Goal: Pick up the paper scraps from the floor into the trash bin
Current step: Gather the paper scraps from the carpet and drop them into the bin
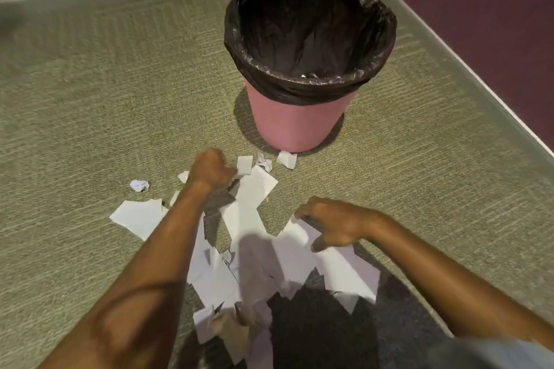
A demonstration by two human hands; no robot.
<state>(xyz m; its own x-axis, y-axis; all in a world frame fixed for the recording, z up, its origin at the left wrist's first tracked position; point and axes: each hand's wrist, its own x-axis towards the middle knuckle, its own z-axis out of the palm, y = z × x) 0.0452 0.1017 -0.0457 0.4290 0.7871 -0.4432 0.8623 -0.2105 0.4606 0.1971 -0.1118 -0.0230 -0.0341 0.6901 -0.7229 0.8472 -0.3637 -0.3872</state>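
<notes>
**Scraps mostly still on floor, bin straight ahead**

- Carpet (90,99): the paper lies on it, in a corner by the wall.
- Bin (296,123): pink, upright, black liner (299,90) folded over the rim. It sits past the paper, ahead and a bit right. A few white bits show low inside, so my read is the job is barely started.
- Paper pile (215,278): loose white sheets in a band running from your feet toward the bin's foot. Long axis points almost at the bin.
- Single flat sheet (135,216): off to the left of the band.
- Your left hand (209,171): at the far end of the pile and the nearer hand to the bin. Fingers are clenched against the top corner of a long sheet (254,189). Blurred, so can't tell if paper is actually inside the fist.
- Your right hand (332,223): closer to you, over a wide sheet (338,266). Fingers hook down onto its top corner and the thumb is spread. Can't tell if it's gripped or only touched.
- Small scraps (286,159): just beside the bin's foot.
- Crumpled ball (139,185): alone, left of your left hand.

Judgement: the carry goes forward and up over the rim, shortest from the left hand.
</notes>
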